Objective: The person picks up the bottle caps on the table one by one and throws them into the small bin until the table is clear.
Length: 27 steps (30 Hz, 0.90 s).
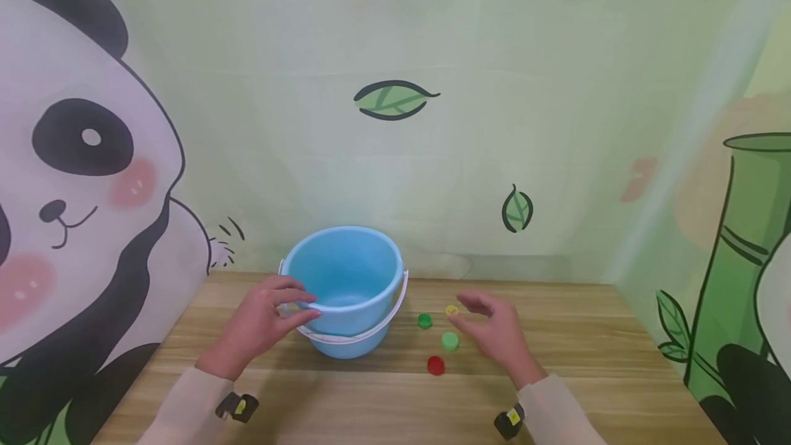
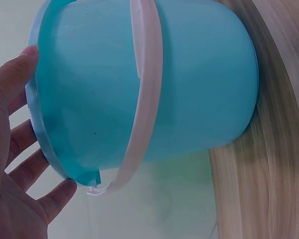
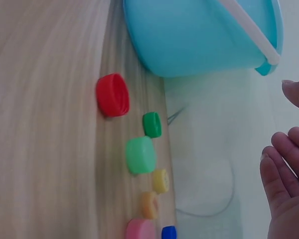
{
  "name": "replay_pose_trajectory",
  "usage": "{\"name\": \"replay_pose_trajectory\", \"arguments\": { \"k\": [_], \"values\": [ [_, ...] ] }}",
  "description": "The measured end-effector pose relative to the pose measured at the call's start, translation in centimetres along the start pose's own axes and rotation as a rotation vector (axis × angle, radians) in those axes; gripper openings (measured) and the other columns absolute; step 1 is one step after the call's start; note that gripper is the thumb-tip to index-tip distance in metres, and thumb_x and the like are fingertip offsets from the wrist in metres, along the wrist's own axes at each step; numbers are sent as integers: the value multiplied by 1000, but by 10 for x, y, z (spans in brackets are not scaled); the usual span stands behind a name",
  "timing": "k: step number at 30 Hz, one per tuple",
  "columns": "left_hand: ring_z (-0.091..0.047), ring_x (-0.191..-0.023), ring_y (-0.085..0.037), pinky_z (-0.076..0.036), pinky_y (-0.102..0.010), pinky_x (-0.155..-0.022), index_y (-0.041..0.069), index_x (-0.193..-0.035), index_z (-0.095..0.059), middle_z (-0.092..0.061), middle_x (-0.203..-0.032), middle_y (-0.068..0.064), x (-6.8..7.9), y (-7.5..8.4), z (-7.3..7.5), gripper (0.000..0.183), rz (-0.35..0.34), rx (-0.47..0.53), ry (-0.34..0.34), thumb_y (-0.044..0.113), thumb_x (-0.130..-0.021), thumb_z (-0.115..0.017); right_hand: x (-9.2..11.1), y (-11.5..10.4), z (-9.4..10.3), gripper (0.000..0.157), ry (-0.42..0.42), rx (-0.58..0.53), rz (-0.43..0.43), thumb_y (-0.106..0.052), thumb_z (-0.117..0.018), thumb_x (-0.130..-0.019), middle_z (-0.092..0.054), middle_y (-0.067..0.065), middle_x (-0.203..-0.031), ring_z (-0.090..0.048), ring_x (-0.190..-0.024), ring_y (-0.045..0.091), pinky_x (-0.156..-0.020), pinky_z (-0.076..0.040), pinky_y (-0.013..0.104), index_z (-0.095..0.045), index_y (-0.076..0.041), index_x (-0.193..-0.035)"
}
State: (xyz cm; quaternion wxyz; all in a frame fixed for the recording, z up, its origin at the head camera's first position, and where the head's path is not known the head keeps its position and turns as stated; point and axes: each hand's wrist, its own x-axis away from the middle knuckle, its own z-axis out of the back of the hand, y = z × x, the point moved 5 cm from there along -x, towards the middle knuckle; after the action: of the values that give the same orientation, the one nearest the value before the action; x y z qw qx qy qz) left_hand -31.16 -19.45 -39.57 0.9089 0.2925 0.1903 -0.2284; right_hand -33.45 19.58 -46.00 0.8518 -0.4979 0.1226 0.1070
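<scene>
A light blue bucket (image 1: pixel 364 321) stands upright on the table, its white handle (image 2: pixel 149 94) hanging down across the near side. My left hand (image 1: pixel 266 311) grips the bucket's near-left rim, thumb outside and fingers over the edge. To the right of the bucket lie several plastic bottle caps: red (image 1: pixel 435 365), light green (image 1: pixel 450 341), dark green (image 1: pixel 424 321) and yellow (image 1: pixel 452 310). Over the right side of these caps hovers my right hand (image 1: pixel 494 332), fingers relaxed and holding nothing. The right wrist view adds an orange cap (image 3: pixel 150 205), a pink cap (image 3: pixel 141 229) and a blue cap (image 3: pixel 169 232), hidden behind my right hand in the head view.
The wood-grain table (image 1: pixel 309 411) meets a green backdrop (image 1: pixel 469 177) printed with pandas, leaves and bamboo. Behind the bucket, the backdrop rises close to the table's far edge. Both wrists carry small black devices.
</scene>
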Motion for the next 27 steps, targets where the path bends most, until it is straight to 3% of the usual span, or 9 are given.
{"name": "replay_pose_trajectory", "arguments": {
  "k": [5,11,18,27],
  "values": [
    [-65,-104,-21,-64,-43,-87,20,-100,-82,-72,-106,1,0,1,1,22,5,3,-1,29,-81,-88,5,10,2,52,7,21,-27,-36,-87,-81,-72,4,-129,-67,-121,26,-107,-53,48,-71,-13,-125],
    [-65,-106,-22,-63,-44,-88,19,-100,-82,-72,-107,0,0,1,0,22,10,-3,-7,30,-82,-87,11,24,3,54,-8,24,-117,-40,-86,-83,-69,6,-133,-64,-126,29,-104,-55,49,-69,-16,-128],
    [-65,-105,-21,-63,-43,-87,19,-100,-82,-72,-106,1,0,1,1,22,5,-11,-2,30,-82,-87,18,43,2,57,-15,-16,-182,-33,-86,-83,-65,14,-138,-64,-126,36,-89,-61,29,-67,-11,-132],
    [-65,-106,-22,-63,-45,-89,20,-101,-82,-71,-108,1,1,0,-1,22,26,-11,-13,31,-83,-87,23,64,6,61,-9,10,-209,-31,-87,-82,-65,13,-140,-64,-126,32,-97,-59,31,-64,-10,-135]
  ]
}}
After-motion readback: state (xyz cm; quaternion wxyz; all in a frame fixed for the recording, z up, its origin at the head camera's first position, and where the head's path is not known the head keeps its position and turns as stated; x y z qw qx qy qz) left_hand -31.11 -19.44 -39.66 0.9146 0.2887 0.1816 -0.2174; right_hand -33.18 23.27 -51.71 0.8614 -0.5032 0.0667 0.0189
